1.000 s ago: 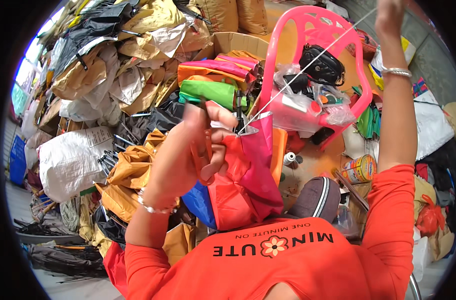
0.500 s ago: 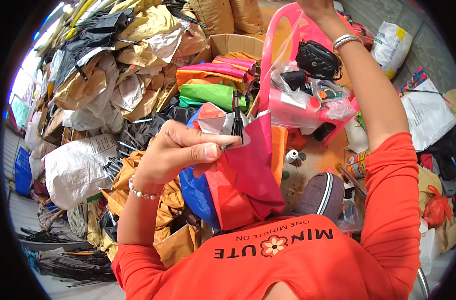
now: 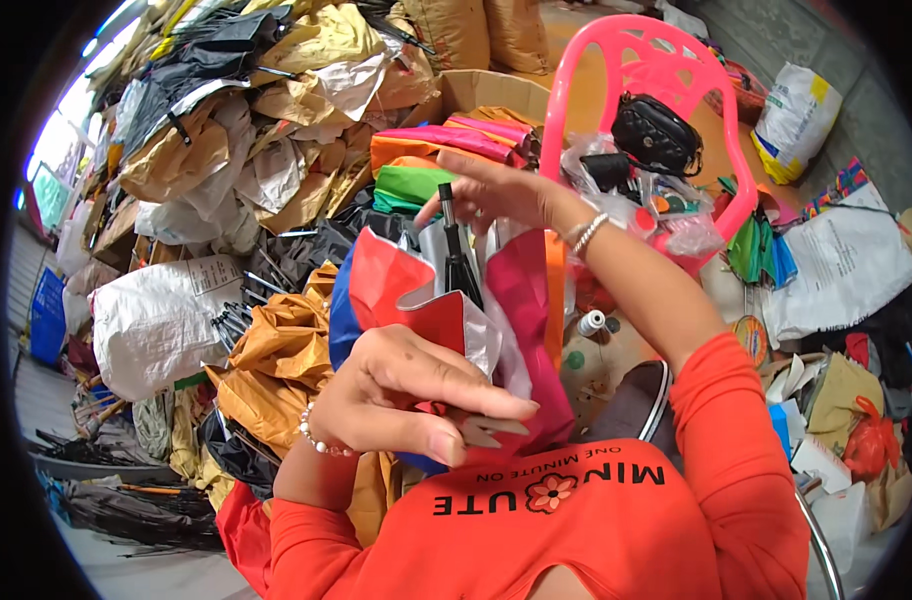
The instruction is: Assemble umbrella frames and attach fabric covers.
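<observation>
While heaps (image 3: 246, 130) crowd our floor (image 3: 593, 105), our right hand (image 3: 511, 190) spreads by the umbrella (image 3: 461, 272). Nearer, our left hand (image 3: 406, 390) curls, grip unclear.

We see smooth, softly sheeny cloth in the red panel (image 3: 381, 282) and the magenta panel (image 3: 523, 285) beside a smooth black shaft (image 3: 452, 228). Toward the back edge of the glossy pink plastic chair (image 3: 555, 120) we find a shiny, quilted black bag (image 3: 656, 133); toward its front edge, crinkled clear plastic wrapping (image 3: 698, 232).
</observation>
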`<state>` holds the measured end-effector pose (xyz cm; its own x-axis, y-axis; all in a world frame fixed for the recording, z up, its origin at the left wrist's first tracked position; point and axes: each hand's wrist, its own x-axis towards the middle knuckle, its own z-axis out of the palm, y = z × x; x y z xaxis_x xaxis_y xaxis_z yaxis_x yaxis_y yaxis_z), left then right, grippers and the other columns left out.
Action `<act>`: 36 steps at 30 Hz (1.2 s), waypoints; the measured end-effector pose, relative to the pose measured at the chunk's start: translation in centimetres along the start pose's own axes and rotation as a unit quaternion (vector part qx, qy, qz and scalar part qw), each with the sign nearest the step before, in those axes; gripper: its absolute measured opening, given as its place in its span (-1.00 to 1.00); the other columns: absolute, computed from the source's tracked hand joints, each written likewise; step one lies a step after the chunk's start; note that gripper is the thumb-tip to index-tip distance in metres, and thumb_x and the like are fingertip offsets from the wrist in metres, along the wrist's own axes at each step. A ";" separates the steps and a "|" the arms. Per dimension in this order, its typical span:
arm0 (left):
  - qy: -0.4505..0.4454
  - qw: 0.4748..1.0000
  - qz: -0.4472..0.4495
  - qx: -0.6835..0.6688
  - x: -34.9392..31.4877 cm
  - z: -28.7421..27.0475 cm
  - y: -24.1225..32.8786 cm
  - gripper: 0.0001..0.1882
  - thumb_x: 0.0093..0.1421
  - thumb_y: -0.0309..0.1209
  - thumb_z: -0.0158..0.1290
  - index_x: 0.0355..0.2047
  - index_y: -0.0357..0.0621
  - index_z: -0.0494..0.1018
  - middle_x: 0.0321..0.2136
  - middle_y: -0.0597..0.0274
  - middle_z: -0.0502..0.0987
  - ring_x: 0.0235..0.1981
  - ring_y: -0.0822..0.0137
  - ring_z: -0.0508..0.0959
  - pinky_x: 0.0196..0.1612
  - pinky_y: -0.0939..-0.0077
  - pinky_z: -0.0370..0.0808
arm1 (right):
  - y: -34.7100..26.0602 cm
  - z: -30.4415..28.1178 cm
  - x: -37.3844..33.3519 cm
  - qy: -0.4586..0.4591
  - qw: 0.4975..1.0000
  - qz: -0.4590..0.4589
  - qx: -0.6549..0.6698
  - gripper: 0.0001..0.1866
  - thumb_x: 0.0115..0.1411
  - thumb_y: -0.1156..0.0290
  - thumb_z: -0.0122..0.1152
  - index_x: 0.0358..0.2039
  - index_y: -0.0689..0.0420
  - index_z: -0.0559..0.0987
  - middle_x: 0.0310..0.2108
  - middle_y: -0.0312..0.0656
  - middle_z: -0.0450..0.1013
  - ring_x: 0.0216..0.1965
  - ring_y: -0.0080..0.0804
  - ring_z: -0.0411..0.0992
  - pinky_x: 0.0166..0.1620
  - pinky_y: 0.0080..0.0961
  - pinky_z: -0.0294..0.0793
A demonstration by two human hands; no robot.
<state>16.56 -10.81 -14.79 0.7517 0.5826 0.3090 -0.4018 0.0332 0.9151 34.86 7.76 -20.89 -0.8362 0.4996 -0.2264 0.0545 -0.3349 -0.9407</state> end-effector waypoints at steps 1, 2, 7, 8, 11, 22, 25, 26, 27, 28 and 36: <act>0.005 1.000 0.003 0.009 0.0 -0.2 -0.2 -0.66 -0.12 -0.50 0.20 -0.29 -0.41 0.52 -0.47 -0.03 0.56 -0.77 0.52 0.24 -0.63 0.77 0.24 | -0.4 1.3 -0.2 -0.020 1.000 0.000 -0.015 -0.50 0.02 -0.16 0.08 -0.42 0.08 0.57 -0.60 -0.39 0.35 -0.58 -0.65 0.22 -0.49 -0.70 0.19; -0.016 0.999 0.025 -0.020 0.1 -0.4 -0.4 -0.65 -0.08 -0.46 0.17 -0.26 -0.41 0.50 -0.44 -0.05 0.55 -0.77 0.53 0.24 -0.63 0.77 0.25 | -0.9 2.6 -0.5 -0.030 0.998 -0.028 -0.055 -0.57 0.02 -0.07 0.10 -0.42 0.08 0.56 -0.59 -0.38 0.35 -0.59 -0.67 0.21 -0.51 -0.71 0.16; -0.049 0.985 0.087 -0.143 1.0 -1.0 -0.3 -0.59 0.10 -0.30 0.04 -0.13 -0.39 0.43 -0.34 -0.14 0.52 -0.77 0.54 0.22 -0.62 0.76 0.27 | -7.5 6.3 -3.6 0.012 0.944 -0.151 -0.292 -0.86 -0.05 0.35 0.20 -0.48 0.11 0.50 -0.61 -0.41 0.35 -0.68 -0.76 0.12 -0.58 -0.78 0.01; -0.003 0.978 0.072 -0.195 1.2 -0.9 0.1 -0.56 0.14 -0.26 -0.02 -0.09 -0.39 0.39 -0.32 -0.14 0.51 -0.76 0.54 0.23 -0.62 0.75 0.27 | -9.3 6.6 -4.5 -0.004 0.942 -0.160 -0.294 -0.86 -0.05 0.35 0.20 -0.48 0.11 0.50 -0.61 -0.41 0.35 -0.68 -0.76 0.12 -0.58 -0.78 0.01; 0.080 0.933 0.060 -0.346 2.9 -0.9 1.1 -0.48 0.25 -0.14 -0.20 0.00 -0.38 0.29 -0.26 -0.08 0.47 -0.72 0.52 0.27 -0.60 0.72 0.30 | -12.7 8.5 -6.1 0.089 0.841 -0.272 -0.460 -0.90 -0.09 0.43 0.15 -0.50 0.08 0.47 -0.58 -0.42 0.35 -0.60 -0.66 0.17 -0.45 -0.69 0.09; 0.300 0.885 0.201 -0.295 13.9 -9.3 2.5 -0.72 0.28 -0.26 -0.19 -0.36 -0.19 0.41 -0.56 0.28 0.44 -0.56 0.42 0.45 -0.48 0.61 0.39 | -10.0 14.3 -9.1 0.260 0.525 -0.416 -0.696 -0.86 -0.15 0.43 0.05 -0.49 0.10 0.40 -0.56 -0.31 0.25 -0.46 -0.35 0.12 -0.21 -0.39 0.06; 0.324 0.889 0.264 -0.186 15.4 -13.8 5.3 -0.73 0.28 -0.25 -0.18 -0.36 -0.18 0.41 -0.61 0.30 0.41 -0.62 0.44 0.42 -0.53 0.61 0.37 | -9.0 14.0 -11.1 0.197 0.582 -0.395 -0.683 -0.87 -0.13 0.43 0.03 -0.49 0.13 0.41 -0.57 -0.27 0.25 -0.52 -0.34 0.10 -0.27 -0.46 0.10; 0.288 0.895 0.291 -0.176 15.9 -14.8 6.2 -0.73 0.28 -0.25 -0.18 -0.36 -0.18 0.41 -0.61 0.30 0.41 -0.62 0.44 0.42 -0.53 0.61 0.37 | -8.6 13.6 -11.4 0.196 0.604 -0.380 -0.672 -0.88 -0.09 0.44 0.01 -0.47 0.14 0.43 -0.58 -0.29 0.24 -0.54 -0.38 0.09 -0.30 -0.51 0.11; 0.285 0.893 0.299 -0.179 16.3 -15.5 7.1 -0.73 0.27 -0.25 -0.17 -0.36 -0.19 0.40 -0.59 0.30 0.42 -0.61 0.44 0.41 -0.51 0.59 0.37 | -8.3 13.2 -11.6 0.186 0.619 -0.416 -0.639 -0.88 -0.04 0.44 -0.01 -0.46 0.15 0.45 -0.59 -0.31 0.23 -0.56 -0.42 0.08 -0.34 -0.56 0.12; 0.283 0.891 0.305 -0.181 16.6 -15.8 7.9 -0.74 0.26 -0.25 -0.16 -0.35 -0.19 0.39 -0.57 0.29 0.42 -0.60 0.44 0.41 -0.49 0.57 0.38 | -8.2 12.6 -11.6 0.182 0.615 -0.410 -0.649 -0.88 -0.04 0.44 -0.01 -0.46 0.15 0.45 -0.59 -0.31 0.23 -0.56 -0.42 0.08 -0.34 -0.56 0.12; 0.346 0.879 0.302 -0.127 18.8 -12.5 7.9 -0.75 0.27 -0.26 -0.16 -0.37 -0.18 0.38 -0.57 0.30 0.40 -0.62 0.44 0.39 -0.50 0.49 0.39 | -11.0 7.7 -8.5 0.217 0.941 -0.214 -0.146 -0.82 0.00 0.41 -0.02 -0.33 0.11 0.37 -0.46 -0.28 0.23 -0.45 -0.60 0.19 -0.45 -0.71 0.23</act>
<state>21.00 10.58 -4.99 -0.1013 0.9078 0.4071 -0.7878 -0.3231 0.5244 37.15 1.07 -6.73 -0.5171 0.8397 0.1660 -0.0354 0.1728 -0.9843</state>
